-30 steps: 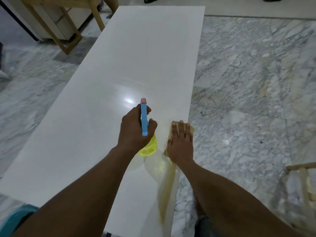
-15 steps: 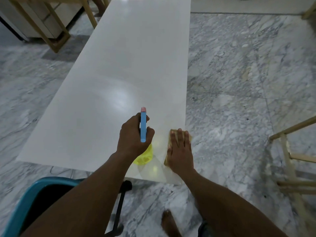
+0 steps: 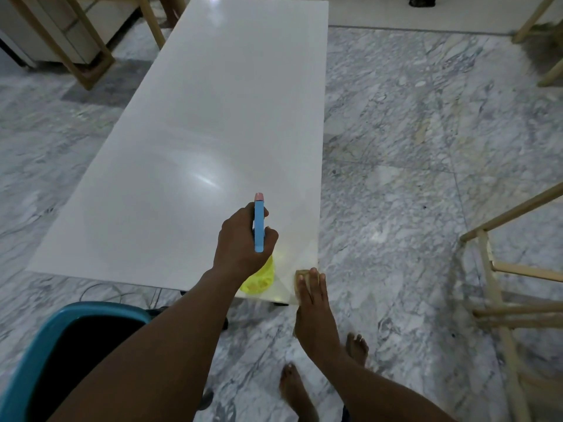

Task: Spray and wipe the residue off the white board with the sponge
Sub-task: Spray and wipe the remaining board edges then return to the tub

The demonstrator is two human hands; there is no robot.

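Observation:
The long white board [image 3: 219,123] stretches away from me, glossy, with a light glare near its middle. My left hand [image 3: 240,242] grips a spray bottle [image 3: 259,226] with a blue trigger head, a pink nozzle tip and a yellow body, held above the board's near right part. My right hand [image 3: 312,303] lies flat, fingers together, pressing a tan sponge [image 3: 301,274] onto the board's near right corner. Most of the sponge is hidden under the fingers. No residue shows clearly on the surface.
A teal chair [image 3: 39,354] stands at the near left under the board's edge. Wooden frames stand at the right [image 3: 499,287] and far left [image 3: 88,65]. Marble floor [image 3: 426,147] surrounds the board; my bare feet [image 3: 356,348] are below the near corner.
My right hand has slid the sponge back toward me to the board's near right corner. The view has pulled back, showing the near edge, chair and feet. The left hand keeps holding the bottle.

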